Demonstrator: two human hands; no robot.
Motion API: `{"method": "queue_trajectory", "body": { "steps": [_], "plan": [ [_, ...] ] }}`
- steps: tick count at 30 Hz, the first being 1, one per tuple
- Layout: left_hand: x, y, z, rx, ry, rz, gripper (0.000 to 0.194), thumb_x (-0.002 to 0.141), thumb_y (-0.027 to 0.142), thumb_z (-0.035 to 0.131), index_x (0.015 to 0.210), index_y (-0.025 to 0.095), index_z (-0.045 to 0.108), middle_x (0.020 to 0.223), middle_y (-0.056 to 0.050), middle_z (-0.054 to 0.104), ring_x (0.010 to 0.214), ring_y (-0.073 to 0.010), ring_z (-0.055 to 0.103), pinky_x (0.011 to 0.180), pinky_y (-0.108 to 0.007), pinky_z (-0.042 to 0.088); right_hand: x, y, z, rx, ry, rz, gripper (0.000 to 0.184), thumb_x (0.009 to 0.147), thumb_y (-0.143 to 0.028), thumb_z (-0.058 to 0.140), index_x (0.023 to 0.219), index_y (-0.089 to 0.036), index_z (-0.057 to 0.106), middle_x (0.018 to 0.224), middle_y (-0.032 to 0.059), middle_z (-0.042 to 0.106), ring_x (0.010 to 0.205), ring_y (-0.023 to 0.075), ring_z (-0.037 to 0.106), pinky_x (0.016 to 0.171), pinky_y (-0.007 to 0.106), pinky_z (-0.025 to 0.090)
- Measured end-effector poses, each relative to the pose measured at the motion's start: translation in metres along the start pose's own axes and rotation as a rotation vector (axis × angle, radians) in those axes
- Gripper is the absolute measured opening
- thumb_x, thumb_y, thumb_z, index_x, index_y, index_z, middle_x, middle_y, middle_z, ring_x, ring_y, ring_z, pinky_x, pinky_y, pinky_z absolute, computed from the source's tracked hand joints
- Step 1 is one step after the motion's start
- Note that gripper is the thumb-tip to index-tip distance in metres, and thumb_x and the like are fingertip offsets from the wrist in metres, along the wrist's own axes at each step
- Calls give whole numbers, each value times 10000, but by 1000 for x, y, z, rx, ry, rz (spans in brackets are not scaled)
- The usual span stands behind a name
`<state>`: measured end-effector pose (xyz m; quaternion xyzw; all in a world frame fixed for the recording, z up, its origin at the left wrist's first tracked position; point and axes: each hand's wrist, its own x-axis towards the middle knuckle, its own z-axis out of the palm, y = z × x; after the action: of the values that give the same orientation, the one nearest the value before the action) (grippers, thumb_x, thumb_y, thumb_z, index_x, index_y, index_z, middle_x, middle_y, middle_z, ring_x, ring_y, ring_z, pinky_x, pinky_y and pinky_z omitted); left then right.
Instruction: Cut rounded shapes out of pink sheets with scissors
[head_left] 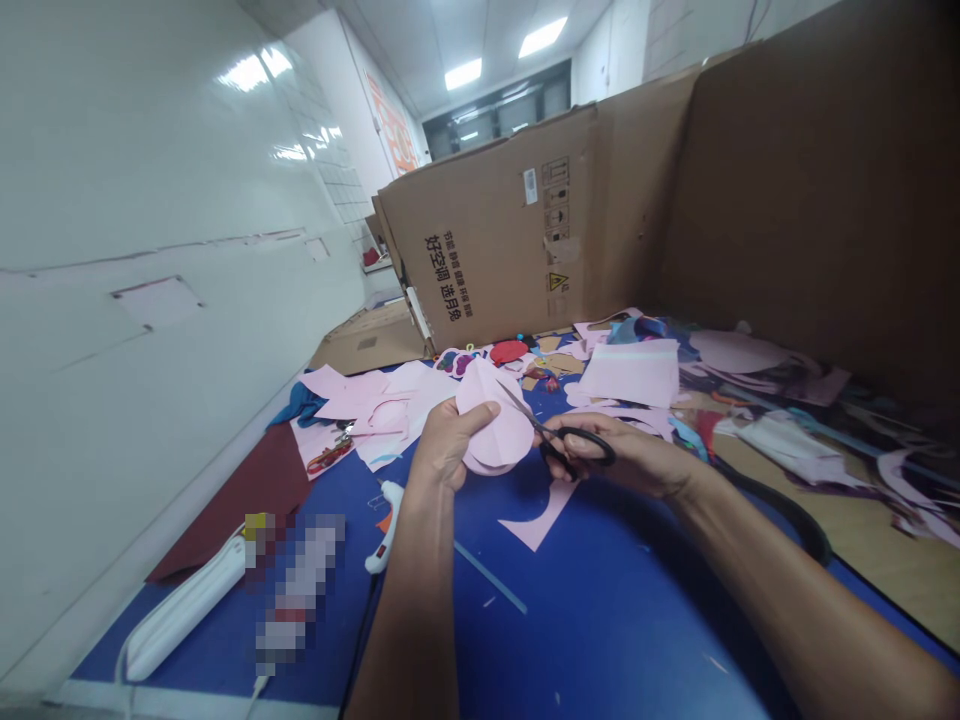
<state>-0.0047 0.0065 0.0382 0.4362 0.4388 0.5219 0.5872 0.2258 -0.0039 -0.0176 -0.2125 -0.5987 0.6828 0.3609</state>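
Observation:
My left hand grips a pink paper piece with rounded edges, the thumb lying on top of it. The piece looks layered or folded, with a pointed upper part. In my right hand is a pair of black-handled scissors, fingers through the loops. Its blades point up and left and lie at the right edge of the pink paper. Below the scissors, a curved pink offcut rests on the blue tabletop.
A white glue gun lies left of my left forearm, near a white power strip. Pink paper sheets and scraps cover the back. Cardboard walls stand behind and at right. A dark red sheet lies left.

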Motion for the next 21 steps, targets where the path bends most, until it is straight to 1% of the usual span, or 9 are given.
{"method": "queue_trajectory", "body": {
  "steps": [5, 11, 21],
  "plan": [
    [-1, 1, 0, -2, 0, 8, 424, 571, 232, 900, 940, 73, 765, 821, -147, 798, 639, -242, 730, 643, -344, 603, 0, 0, 0, 10, -1, 6, 493, 882, -553, 768, 1155, -145, 726, 836, 65, 715, 668, 152, 517, 596, 284, 328],
    [-2, 1, 0, -4, -30, 4, 447, 575, 255, 909, 957, 73, 765, 851, -166, 803, 691, -282, 759, 662, -360, 612, 1, -1, 0, 4, 1, -5, 476, 902, -543, 749, 1165, -146, 719, 835, 60, 713, 673, 150, 509, 605, 283, 327],
    [-3, 2, 0, -7, -30, 8, 438, 580, 246, 905, 960, 81, 765, 858, -154, 805, 690, -269, 759, 678, -357, 618, 1, -1, 1, 3, 0, -4, 467, 902, -532, 759, 1166, -148, 724, 824, 56, 698, 662, 146, 493, 592, 282, 305]
  ]
}}
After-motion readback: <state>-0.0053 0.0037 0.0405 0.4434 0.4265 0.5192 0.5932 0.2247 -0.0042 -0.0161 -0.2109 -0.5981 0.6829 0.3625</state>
